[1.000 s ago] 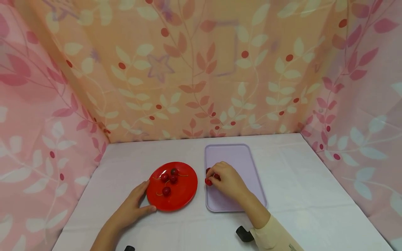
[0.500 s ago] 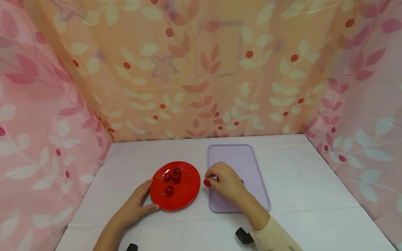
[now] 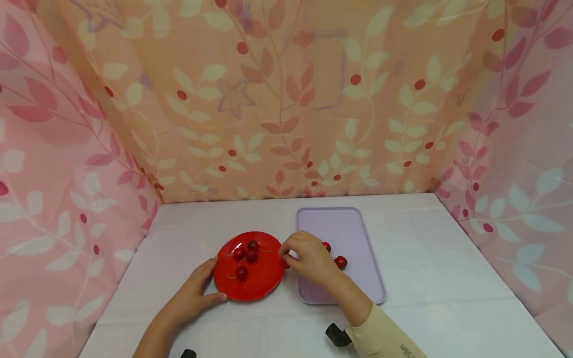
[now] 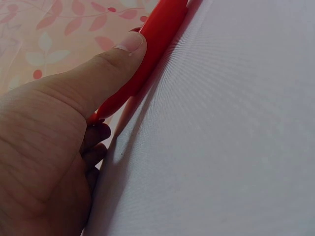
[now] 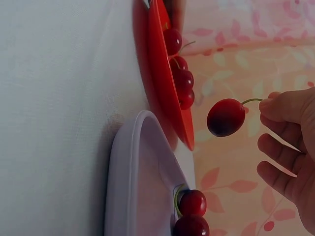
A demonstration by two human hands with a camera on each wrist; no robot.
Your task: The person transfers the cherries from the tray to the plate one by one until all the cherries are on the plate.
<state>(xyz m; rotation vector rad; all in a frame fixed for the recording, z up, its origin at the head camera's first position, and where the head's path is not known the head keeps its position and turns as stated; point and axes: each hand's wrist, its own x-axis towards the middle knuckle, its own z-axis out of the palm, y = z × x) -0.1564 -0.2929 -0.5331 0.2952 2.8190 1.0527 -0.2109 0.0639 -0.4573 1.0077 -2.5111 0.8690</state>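
**Cherry held by its stem at the rim of the red plate**

Setting: a bench (image 3: 425, 278) w/ white cloth, enclosed on three sides by pink and orange leaf-print curtains (image 3: 277, 99).

Left of centre: red plate (image 3: 249, 273) carrying four cherries (image 3: 245, 255), stems attached. Just to its right, apart from it: lilac tray (image 3: 358, 278), long side running away from the viewer; two more cherries (image 3: 340, 261) lie on it near its middle, partly hidden behind the wrist in the head view.

Left hand (image 3: 191, 296): grips the near-left rim of the plate, thumb along the front edge, fingers at the left side. The wrist view shows the thumb (image 4: 106, 69) pressed flat on the rim and the other fingers tucked beneath.

Right hand (image 3: 309, 259): pinches one cherry (image 5: 225, 117) by its stem between thumb and forefinger; remaining fingers loosely curled. In the wrist view the fruit hangs clear in the air, just beside the plate's right edge and above the gap between plate and tray; in the head view it is mostly hidden by the fingers. Cream sleeve (image 3: 385, 338) covers the right forearm.
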